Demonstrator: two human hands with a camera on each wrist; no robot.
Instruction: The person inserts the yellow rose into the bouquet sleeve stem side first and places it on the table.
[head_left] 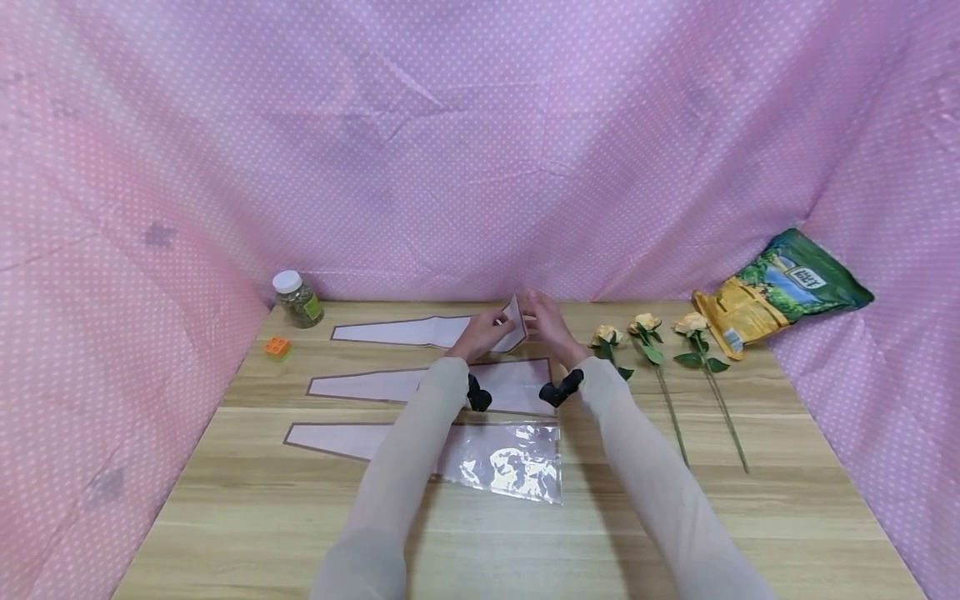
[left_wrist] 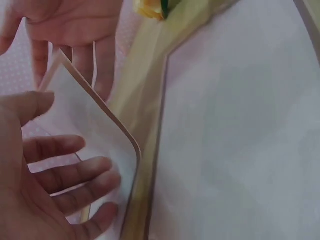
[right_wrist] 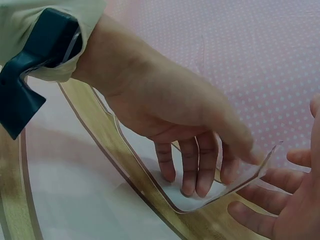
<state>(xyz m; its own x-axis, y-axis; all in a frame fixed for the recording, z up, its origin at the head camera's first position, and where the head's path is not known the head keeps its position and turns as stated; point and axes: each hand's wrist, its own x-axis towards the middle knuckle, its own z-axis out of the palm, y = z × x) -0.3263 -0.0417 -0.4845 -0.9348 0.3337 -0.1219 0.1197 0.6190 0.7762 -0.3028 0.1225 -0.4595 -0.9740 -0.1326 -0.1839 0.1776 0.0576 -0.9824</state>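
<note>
Three tapered white flower sleeves with brown borders lie in rows on the table: the far sleeve (head_left: pixel 386 332), the middle sleeve (head_left: pixel 360 385) and the near sleeve (head_left: pixel 337 435), whose wide end has a glossy clear film. The far one's wide end is bent upward. My left hand (head_left: pixel 483 333) is at that raised end, its slightly bent fingers (left_wrist: pixel 75 180) against the inner side and its thumb near the edge. Opposite, on the outer side, my right hand (head_left: pixel 551 325) has its loosely spread fingers (right_wrist: pixel 267 200) by the raised edge; whether they touch is unclear.
Right of the sleeves lie three artificial yellow roses, a left rose (head_left: pixel 607 336), a middle rose (head_left: pixel 645 323) and a right rose (head_left: pixel 692 323). A green-yellow bag (head_left: pixel 780 287) leans at the back right. A lidded jar (head_left: pixel 300 300) and orange block (head_left: pixel 277 347) stand left.
</note>
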